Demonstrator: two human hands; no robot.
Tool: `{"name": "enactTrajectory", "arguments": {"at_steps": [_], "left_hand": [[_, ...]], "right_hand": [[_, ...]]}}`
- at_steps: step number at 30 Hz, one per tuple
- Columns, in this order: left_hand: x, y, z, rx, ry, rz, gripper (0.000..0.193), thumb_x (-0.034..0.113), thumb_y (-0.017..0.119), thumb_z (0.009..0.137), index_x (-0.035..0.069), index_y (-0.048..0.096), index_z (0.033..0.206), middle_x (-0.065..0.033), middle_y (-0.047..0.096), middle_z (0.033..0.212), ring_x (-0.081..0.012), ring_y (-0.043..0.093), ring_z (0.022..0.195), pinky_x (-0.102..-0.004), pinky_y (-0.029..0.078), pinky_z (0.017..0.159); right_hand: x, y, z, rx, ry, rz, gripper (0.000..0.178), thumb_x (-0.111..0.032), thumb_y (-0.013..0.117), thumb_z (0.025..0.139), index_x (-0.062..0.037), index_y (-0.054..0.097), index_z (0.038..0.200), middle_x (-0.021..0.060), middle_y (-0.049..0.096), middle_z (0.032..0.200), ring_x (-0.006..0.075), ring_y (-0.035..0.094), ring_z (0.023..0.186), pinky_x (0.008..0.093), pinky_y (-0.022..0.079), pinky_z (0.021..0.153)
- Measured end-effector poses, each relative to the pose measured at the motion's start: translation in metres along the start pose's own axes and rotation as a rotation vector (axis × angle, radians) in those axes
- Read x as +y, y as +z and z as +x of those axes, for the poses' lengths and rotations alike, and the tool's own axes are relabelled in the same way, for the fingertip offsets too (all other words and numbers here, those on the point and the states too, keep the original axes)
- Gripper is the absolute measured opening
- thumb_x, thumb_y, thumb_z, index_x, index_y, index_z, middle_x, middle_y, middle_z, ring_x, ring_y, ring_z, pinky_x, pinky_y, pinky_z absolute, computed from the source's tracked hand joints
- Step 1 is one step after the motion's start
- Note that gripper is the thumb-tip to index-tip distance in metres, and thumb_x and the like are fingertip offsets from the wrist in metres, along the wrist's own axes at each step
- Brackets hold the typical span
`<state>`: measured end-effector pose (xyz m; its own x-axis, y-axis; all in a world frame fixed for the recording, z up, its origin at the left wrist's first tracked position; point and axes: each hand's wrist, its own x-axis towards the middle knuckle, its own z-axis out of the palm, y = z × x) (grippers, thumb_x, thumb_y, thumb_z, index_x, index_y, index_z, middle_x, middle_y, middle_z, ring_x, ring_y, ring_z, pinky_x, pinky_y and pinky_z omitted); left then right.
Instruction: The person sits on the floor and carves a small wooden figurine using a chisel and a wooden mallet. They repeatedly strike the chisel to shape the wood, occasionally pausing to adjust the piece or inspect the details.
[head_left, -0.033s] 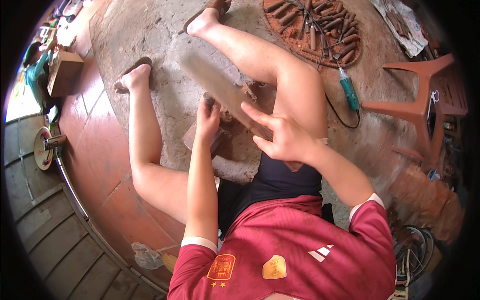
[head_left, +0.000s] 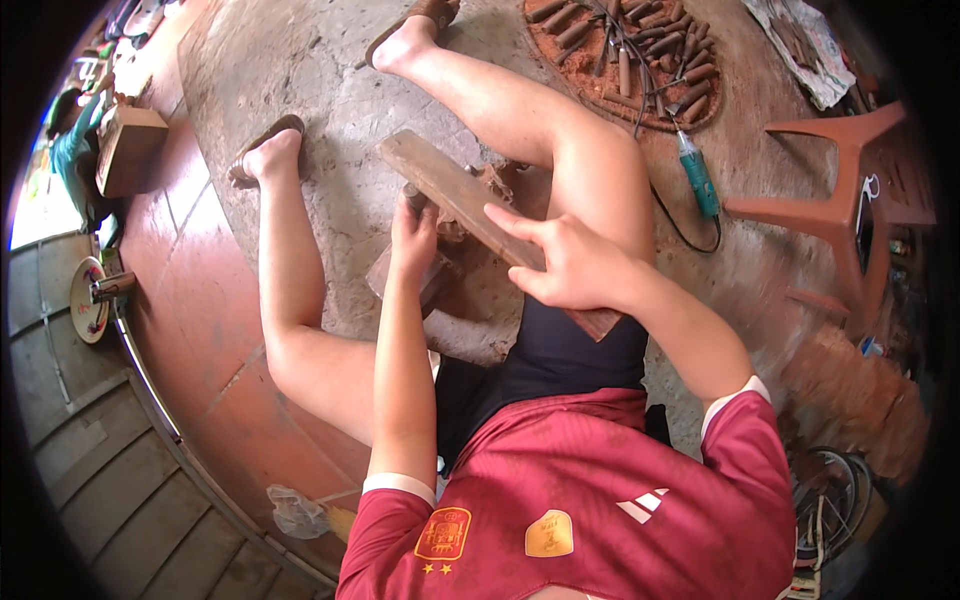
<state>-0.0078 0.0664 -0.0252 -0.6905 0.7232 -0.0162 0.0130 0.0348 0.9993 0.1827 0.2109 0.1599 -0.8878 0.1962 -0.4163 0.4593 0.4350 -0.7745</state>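
Note:
In my right hand is a long flat wooden board, gripped near its lower end with the index finger laid along it. The board slants from the upper left down to the right, over my thigh. My left hand is closed round a short upright rod like a tool handle. Only its blunt dark end shows above the fist; its lower part is hidden. Beneath the board, between my legs, lies a rough brown lump of wood, partly covered. A block-like piece shows beside my left wrist.
A round tray at the far right holds reddish sawdust and many wooden-handled tools. Near it lies a green power tool with a black cord. A brown plastic chair lies on the right. At far left, a person in teal is beside a box.
The board, blurred before, is now sharp. Its far end has come slightly down and to the right, along with my right hand. My left hand has barely moved.

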Motion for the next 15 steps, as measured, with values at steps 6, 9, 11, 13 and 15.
{"name": "enactTrajectory", "arguments": {"at_steps": [6,9,11,13,15], "left_hand": [[0.002,0.003,0.004,-0.012,-0.11,-0.051,0.027,0.002,0.053,0.097,-0.001,0.053,0.124,-0.0086,0.064,0.115,-0.0172,0.059,0.107,-0.0321,0.046,0.096],[0.003,-0.001,0.001,0.036,-0.178,0.04,0.028,-0.002,0.052,0.093,-0.003,0.054,0.121,-0.012,0.065,0.114,-0.0188,0.061,0.107,-0.0324,0.048,0.095],[0.0,-0.004,0.0,0.064,-0.128,0.031,0.026,-0.001,0.054,0.092,-0.003,0.056,0.118,-0.0116,0.066,0.112,-0.0191,0.062,0.105,-0.0326,0.049,0.092],[0.012,0.0,0.001,0.04,-0.123,0.104,0.022,0.001,0.056,0.091,-0.002,0.059,0.113,-0.0105,0.067,0.108,-0.0192,0.062,0.102,-0.0328,0.05,0.089],[0.009,0.002,0.004,0.02,-0.032,0.196,0.021,0.002,0.056,0.091,-0.002,0.059,0.112,-0.0102,0.067,0.107,-0.0191,0.062,0.101,-0.0328,0.05,0.088]], "right_hand": [[0.007,0.017,0.003,0.247,-0.354,0.097,0.075,-0.015,0.067,0.081,-0.0125,0.038,0.151,0.026,0.067,0.076,0.0322,0.068,0.064,0.0397,0.055,0.07],[-0.001,0.002,0.009,-0.018,-0.156,-0.253,0.074,-0.016,0.066,0.082,-0.0152,0.039,0.151,0.0278,0.065,0.081,0.0388,0.067,0.071,0.0446,0.055,0.069],[-0.014,-0.001,0.004,0.064,-0.221,-0.185,0.071,-0.016,0.066,0.081,-0.013,0.043,0.148,0.0283,0.065,0.075,0.0413,0.067,0.07,0.0486,0.056,0.069],[-0.011,0.005,0.004,0.198,-0.327,-0.146,0.069,-0.017,0.066,0.081,-0.0126,0.045,0.146,0.0288,0.064,0.071,0.0424,0.068,0.069,0.05,0.057,0.069],[0.003,0.022,0.01,0.239,-0.33,-0.186,0.072,-0.017,0.067,0.082,-0.017,0.041,0.149,0.0277,0.062,0.074,0.0401,0.066,0.068,0.0473,0.055,0.067]]}}
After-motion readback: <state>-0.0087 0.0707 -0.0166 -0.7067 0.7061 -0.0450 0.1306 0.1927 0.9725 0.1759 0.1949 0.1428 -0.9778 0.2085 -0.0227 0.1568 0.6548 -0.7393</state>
